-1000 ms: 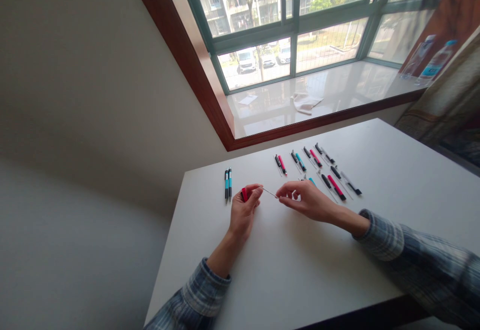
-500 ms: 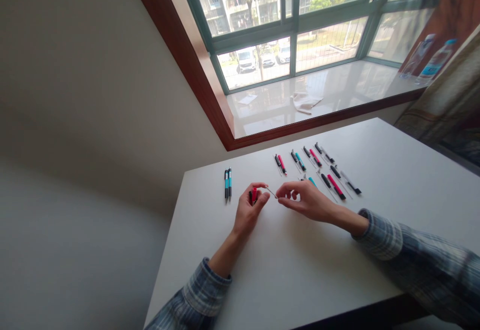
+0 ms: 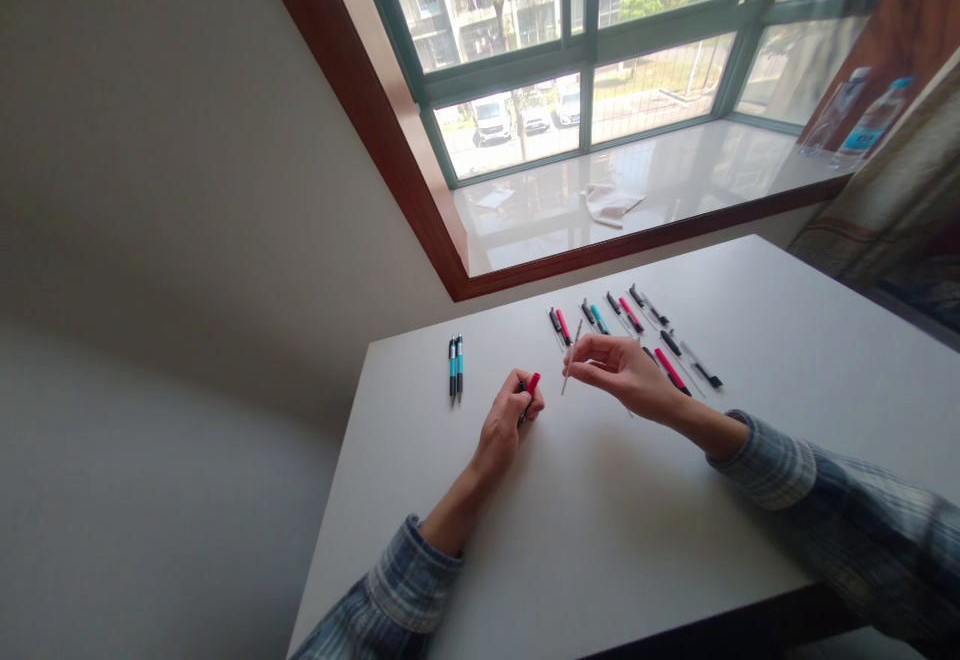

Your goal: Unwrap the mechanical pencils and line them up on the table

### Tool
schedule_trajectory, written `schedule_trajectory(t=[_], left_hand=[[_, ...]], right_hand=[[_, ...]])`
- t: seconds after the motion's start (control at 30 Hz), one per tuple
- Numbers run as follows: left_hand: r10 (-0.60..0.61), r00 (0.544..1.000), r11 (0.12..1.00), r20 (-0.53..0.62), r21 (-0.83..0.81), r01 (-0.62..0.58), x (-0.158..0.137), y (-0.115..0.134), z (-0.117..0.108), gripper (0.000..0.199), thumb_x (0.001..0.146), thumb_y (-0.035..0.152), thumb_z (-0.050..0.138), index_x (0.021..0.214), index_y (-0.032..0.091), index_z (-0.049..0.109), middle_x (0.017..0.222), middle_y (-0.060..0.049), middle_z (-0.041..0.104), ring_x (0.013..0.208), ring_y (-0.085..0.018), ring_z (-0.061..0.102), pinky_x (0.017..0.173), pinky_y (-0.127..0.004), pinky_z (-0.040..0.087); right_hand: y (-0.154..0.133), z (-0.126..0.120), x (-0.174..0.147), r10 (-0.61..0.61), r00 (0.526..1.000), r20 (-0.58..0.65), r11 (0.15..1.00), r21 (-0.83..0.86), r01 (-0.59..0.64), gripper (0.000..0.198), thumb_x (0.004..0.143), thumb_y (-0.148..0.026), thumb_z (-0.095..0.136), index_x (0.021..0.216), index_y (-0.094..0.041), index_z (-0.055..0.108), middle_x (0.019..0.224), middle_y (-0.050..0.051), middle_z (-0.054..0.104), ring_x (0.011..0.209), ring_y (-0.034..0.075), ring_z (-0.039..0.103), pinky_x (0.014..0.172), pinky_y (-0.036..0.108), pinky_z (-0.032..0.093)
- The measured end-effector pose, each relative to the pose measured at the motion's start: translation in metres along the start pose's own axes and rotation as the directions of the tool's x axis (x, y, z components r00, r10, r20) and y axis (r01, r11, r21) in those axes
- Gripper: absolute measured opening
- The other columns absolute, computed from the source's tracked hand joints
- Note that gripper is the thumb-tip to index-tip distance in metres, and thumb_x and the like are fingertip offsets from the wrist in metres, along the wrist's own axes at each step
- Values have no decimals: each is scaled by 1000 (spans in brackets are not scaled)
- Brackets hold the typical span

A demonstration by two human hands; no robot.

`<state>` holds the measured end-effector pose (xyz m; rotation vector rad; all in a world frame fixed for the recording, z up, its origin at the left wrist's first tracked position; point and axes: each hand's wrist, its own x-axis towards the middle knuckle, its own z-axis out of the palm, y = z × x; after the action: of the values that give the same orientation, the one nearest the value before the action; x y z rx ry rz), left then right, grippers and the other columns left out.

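No lettering legible from where I stand. Blue-capped bottle [image 3: 879, 120], far right on the window sill [image 3: 697, 170]: blue label [image 3: 863, 137], print too small and blurred to make out. Pens [image 3: 452, 370] on the table [image 3: 600, 540], parked cars [image 3: 493, 122] outside: no word or number readable.

Blue plaid sleeves [image 3: 874, 520], pale-lined, wide cuffs [image 3: 772, 462], possibly navy where shadowed

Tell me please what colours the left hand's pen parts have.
The pen parts are red and black (head view).
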<state>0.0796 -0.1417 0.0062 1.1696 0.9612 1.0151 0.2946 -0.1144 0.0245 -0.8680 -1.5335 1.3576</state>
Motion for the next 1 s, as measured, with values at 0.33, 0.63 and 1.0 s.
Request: schedule_trajectory(t=[0.33,0.63,1.0], left_hand=[[-27,990,999,136,25,24,-3,2,3,26,93,46,64,93,20,63,76,-2,56,71,-17,45,70,-28,36],[-13,984,998,180,61,2,-3,2,1,26,95,46,64,97,20,66,82,-5,64,80,-19,53,77,-30,40],[24,980,994,197,104,-45,1,4,3,27,95,43,66,105,17,71,99,-11,76,84,-20,56,79,-30,41]], right_hand=[[-2,-1,0,-69,991,-117,996,38,74,31,87,-50,76,88,-20,69,94,6,73,89,20,69,83,33,57],[-1,-1,1,-70,993,-93,996,52,75,27,89,-47,75,90,-20,70,91,5,73,85,18,68,80,32,57],[0,1,-3,-55,996,70,998,18,54,25,86,-42,79,87,-17,75,88,6,75,83,20,70,79,33,59]])
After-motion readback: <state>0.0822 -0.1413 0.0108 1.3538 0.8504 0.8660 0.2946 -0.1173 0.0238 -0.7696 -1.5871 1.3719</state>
